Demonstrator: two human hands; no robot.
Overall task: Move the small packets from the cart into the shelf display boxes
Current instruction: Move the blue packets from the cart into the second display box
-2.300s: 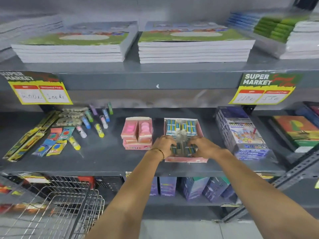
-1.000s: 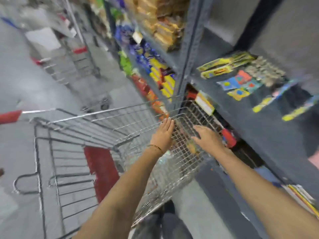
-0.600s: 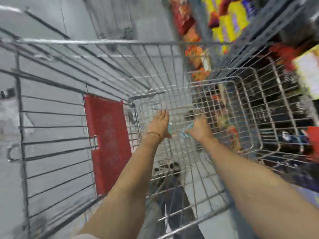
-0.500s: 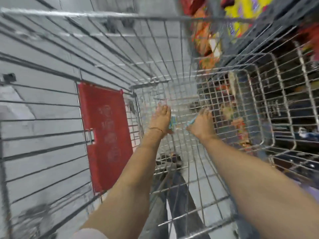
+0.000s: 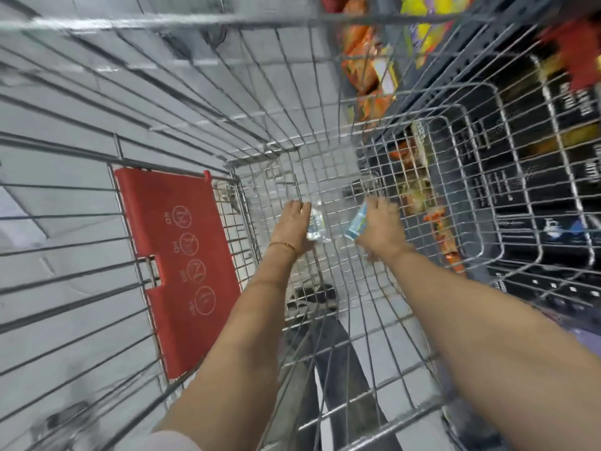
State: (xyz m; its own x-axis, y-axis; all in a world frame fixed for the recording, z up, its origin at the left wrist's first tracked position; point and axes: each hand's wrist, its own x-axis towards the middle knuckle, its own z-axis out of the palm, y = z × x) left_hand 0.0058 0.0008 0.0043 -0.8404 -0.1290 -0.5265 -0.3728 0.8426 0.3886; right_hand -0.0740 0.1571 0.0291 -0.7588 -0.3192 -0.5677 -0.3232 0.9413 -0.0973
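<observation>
I look down into a wire cart (image 5: 328, 177). Both hands are deep inside it, near the mesh floor. My left hand (image 5: 292, 226) has its fingers extended, and clear small packets (image 5: 316, 222) lie against its palm side. My right hand (image 5: 382, 224) is curled around a blue and white packet (image 5: 357, 221) that sticks out on its left. The two hands are a short gap apart. The shelf display boxes are out of view.
A red plastic seat flap (image 5: 175, 255) lies on the cart's left part. Shelves with orange and yellow snack bags (image 5: 370, 63) and dark packages (image 5: 553, 177) run along the right, behind the cart wall. Grey tiled floor shows through the mesh.
I turned from the shelf box to the cart. Both hands went down into the basket, and the right hand took hold of a blue packet; the hands sit lower in the basket now.
</observation>
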